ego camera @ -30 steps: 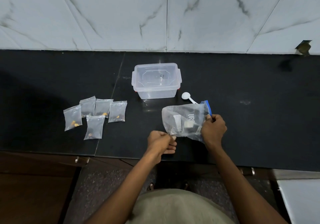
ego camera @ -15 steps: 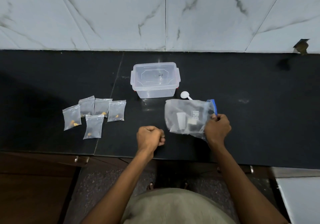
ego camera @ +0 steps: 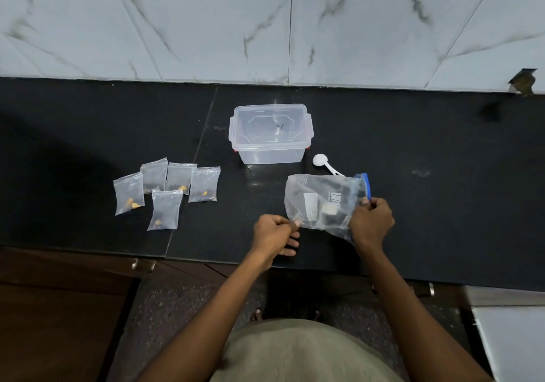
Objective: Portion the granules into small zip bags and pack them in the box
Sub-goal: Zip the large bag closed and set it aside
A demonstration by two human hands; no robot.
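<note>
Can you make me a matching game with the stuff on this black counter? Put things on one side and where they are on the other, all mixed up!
Things:
1. clear plastic box with a lid
2. white plastic scoop
3. five small clear zip bags
4. large clear bag with a blue zip strip

Places:
A. held by both hands
B. far left, in a cluster
C. between box and big bag
D. nearest the wall

Pairs: 1-D, 2-C, 3-B, 4-A

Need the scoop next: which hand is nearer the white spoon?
Right. The right hand grips the big bag's blue-zip end just below the white spoon; the left hand sits farther down-left.
</note>
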